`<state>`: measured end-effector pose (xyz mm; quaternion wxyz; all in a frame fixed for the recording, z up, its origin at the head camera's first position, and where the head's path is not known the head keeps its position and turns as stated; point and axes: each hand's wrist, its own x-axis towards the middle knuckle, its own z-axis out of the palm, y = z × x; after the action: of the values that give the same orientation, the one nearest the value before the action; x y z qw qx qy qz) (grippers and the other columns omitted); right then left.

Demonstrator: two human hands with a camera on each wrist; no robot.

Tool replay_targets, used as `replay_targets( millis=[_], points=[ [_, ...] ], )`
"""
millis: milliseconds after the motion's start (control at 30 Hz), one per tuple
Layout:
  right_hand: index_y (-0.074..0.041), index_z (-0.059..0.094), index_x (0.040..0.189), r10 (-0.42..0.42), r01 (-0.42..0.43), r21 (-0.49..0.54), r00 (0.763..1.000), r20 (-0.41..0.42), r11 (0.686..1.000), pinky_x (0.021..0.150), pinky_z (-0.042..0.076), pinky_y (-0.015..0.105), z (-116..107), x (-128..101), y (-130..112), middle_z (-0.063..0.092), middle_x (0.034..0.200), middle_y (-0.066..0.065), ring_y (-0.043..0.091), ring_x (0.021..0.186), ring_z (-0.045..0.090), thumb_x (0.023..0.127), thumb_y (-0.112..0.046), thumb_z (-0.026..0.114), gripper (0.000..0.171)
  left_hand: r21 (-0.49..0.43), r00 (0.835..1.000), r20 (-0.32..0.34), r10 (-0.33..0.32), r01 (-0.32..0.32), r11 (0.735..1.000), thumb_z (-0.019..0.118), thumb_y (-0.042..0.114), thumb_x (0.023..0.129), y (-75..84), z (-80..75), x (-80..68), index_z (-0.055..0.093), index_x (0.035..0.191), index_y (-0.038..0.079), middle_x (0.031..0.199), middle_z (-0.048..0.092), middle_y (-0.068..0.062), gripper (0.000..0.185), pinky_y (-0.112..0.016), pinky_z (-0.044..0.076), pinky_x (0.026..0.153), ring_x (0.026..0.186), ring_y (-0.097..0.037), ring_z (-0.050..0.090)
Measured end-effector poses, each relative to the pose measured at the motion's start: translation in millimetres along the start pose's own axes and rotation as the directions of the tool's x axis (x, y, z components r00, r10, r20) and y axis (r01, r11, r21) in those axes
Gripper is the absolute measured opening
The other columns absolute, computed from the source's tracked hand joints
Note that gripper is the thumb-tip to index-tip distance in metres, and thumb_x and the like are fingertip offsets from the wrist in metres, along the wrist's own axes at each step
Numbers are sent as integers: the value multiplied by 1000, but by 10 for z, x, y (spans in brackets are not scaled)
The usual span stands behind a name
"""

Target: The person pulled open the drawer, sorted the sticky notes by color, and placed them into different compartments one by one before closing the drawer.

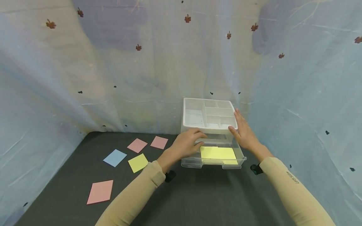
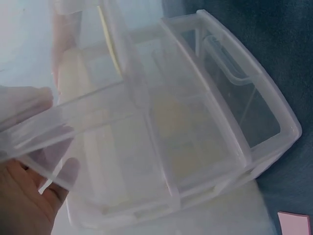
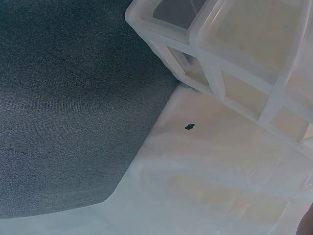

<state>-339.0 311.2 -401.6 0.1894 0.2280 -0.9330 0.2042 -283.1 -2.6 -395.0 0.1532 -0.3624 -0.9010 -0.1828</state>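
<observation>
A white plastic drawer organizer (image 1: 212,127) with a divided top tray stands against the backdrop. Its upper clear drawer (image 1: 192,162) is pulled out toward me, and yellow paper squares (image 1: 217,153) lie inside on the right. My left hand (image 1: 185,142) reaches over the drawer's left part, thumb and fingers apart. In the left wrist view, fingers of the left hand (image 2: 29,196) show through the clear drawer wall, with no paper visible between them. My right hand (image 1: 245,133) rests along the organizer's right edge, fingers straight, thumb by the tray's front corner; only a sliver shows in the right wrist view.
Left on the dark table (image 1: 56,194) lie a large pink square (image 1: 100,191), a blue square (image 1: 114,158), a yellow square (image 1: 138,163) and two smaller pink squares, one (image 1: 137,145) beside the other (image 1: 159,142). A printed cloth backdrop (image 1: 158,69) encloses the back and sides.
</observation>
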Motion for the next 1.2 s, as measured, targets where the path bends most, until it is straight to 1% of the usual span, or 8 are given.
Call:
replay_targets(
  millis=[200,400,633,767,867,1000,1100,1200],
  points=[
    [-4,4,167,7,-7,-3,1000,3,1000,123,14,66,-3,0,-1,-1,175,13,42,159,8,111,-49,41,81,-96,991,-131,7,-20,995,70,19,102,-66,-96,-133,71,128,18,128,64,1,27,-34,55,76,105,-18,67],
    [-5,4,167,7,-7,-3,1000,-2,1000,124,14,64,5,-4,11,-1,175,12,40,159,7,111,-49,41,80,-150,978,-202,-41,11,989,72,17,100,-179,-166,-271,71,130,18,127,64,0,30,-37,57,83,108,-20,65],
    [-3,6,167,0,0,-5,1000,-7,1000,123,14,65,14,-5,6,2,175,15,40,159,8,111,-49,42,80,-196,967,-217,-131,88,977,72,20,101,-335,-212,-438,69,134,20,134,62,-1,33,-38,57,86,112,-21,65],
    [-3,6,167,-4,4,-9,1000,-10,1000,123,16,66,18,0,9,3,174,17,40,159,9,111,-49,41,80,-226,958,-226,-177,126,966,72,18,101,-429,-237,-524,69,134,18,132,63,-2,33,-42,57,88,114,-25,65],
    [-4,5,167,-1,1,-3,1000,-7,1000,123,15,65,16,7,13,1,175,14,39,159,7,111,-50,41,81,-244,949,-231,-212,155,957,72,16,101,-509,-260,-586,70,132,15,130,63,-4,32,-46,57,86,115,-28,65],
    [-6,4,167,6,-6,-1,1000,-2,1000,123,14,65,13,13,19,0,175,12,40,159,7,111,-50,41,81,-261,940,-229,-254,192,946,71,17,101,-629,-283,-673,70,133,15,131,63,-2,32,-47,57,85,114,-26,65],
    [-6,5,167,5,-5,-10,1000,-6,1000,122,15,66,17,17,23,2,175,15,41,159,9,110,-50,42,81,-268,934,-217,-285,224,937,71,19,101,-728,-286,-747,69,135,19,133,62,1,33,-47,57,87,114,-22,64],
    [-6,5,167,4,-4,-14,1000,-9,1000,122,17,67,18,19,20,3,174,16,42,158,9,110,-50,43,81,-268,928,-204,-312,254,929,71,19,101,-843,-280,-827,68,136,20,134,62,1,35,-48,56,89,115,-22,65]
  ],
)
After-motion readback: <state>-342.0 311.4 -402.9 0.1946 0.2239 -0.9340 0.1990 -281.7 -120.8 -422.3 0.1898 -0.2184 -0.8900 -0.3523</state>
